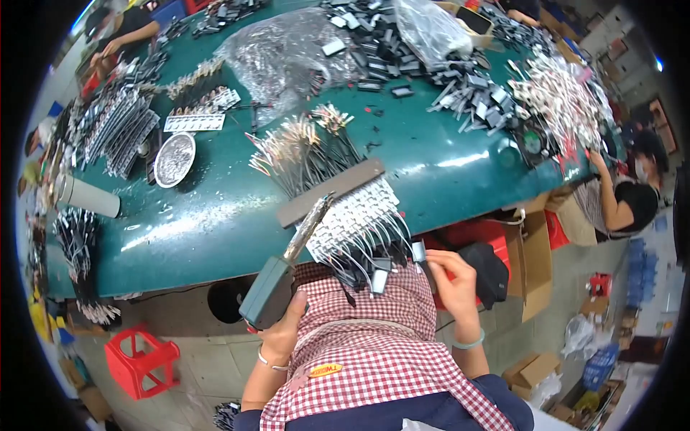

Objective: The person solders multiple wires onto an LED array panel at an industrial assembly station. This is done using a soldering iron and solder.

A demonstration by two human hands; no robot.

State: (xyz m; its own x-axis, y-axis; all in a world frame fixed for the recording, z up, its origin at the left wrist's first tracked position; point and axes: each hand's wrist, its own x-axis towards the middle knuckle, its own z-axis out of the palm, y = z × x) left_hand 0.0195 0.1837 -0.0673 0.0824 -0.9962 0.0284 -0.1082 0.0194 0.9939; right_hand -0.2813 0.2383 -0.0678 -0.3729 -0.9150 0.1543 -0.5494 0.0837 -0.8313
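My left hand (284, 330) is wrapped round a dark green glue gun (267, 291), whose long, stained metal nozzle (309, 226) points up and right over the work. Between the fingertips of my right hand (454, 280) is a small grey rectangular module (419, 251) at the table's front edge. Beside it, a row of white boards (356, 215) lies below a brown bar (330, 192). White wires curve from the boards to several black and grey modules (359, 271) hanging over my checked apron. Beyond the bar fans a bundle of dark cables with bare ends (302, 147).
On the green table (194, 233) are a bowl (175, 159), a white cylinder (90, 197), stacked board strips (118, 133), plastic bags (287, 54) and heaped modules (478, 97). A red stool (141, 359) stands lower left; a cardboard box (532, 266) is at right. Other people sit around the table.
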